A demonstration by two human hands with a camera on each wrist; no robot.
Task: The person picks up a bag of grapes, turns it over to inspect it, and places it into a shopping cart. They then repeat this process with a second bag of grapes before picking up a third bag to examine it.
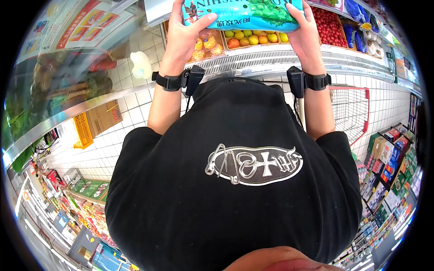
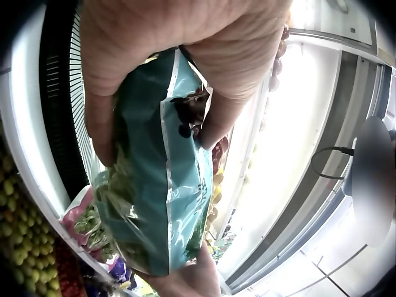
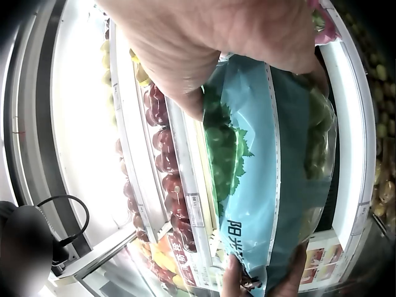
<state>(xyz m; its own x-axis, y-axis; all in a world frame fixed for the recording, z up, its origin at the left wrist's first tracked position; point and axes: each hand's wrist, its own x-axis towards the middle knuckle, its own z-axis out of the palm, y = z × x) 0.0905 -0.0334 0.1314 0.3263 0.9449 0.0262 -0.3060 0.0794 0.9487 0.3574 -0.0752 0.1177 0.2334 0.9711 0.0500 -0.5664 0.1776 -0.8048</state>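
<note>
Since the left hand (image 1: 181, 35) and the right hand (image 1: 305, 37) are each clamped on one end of the blue bag (image 1: 247, 14), raised beside the fruit display (image 1: 253, 62), uneven loosening could tip it, and harder squeezing might bruise the green fruit (image 3: 318, 139) inside.

Black T-shirt (image 1: 230, 210) – black wrist straps (image 1: 169, 82)
</note>
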